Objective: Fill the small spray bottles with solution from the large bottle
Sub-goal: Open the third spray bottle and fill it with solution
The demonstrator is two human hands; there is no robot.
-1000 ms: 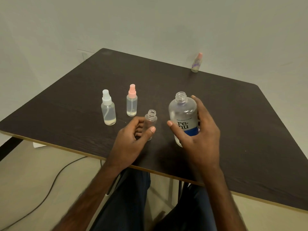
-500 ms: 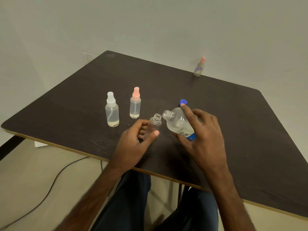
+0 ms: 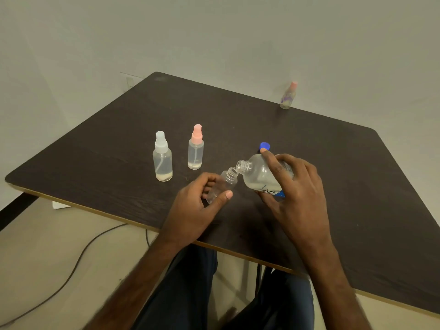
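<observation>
My right hand (image 3: 292, 191) grips the large clear bottle (image 3: 258, 176), which is uncapped and tipped to the left. Its mouth touches the mouth of a small open spray bottle (image 3: 225, 182) that my left hand (image 3: 200, 208) holds tilted to the right, just above the dark table (image 3: 107, 158). Two capped small spray bottles stand upright to the left: one with a white sprayer (image 3: 162, 160) and one with a pink sprayer (image 3: 196, 147), each with a little liquid at the bottom. A blue cap (image 3: 264, 146) lies behind the large bottle.
Another small bottle with a pink top (image 3: 288, 96) stands at the table's far edge by the wall. A cable (image 3: 71, 270) runs over the floor at the lower left. My legs are under the near table edge.
The large bottle went from upright to tipped left, and its mouth now meets the small bottle's mouth. My left hand has tilted the small bottle toward it.
</observation>
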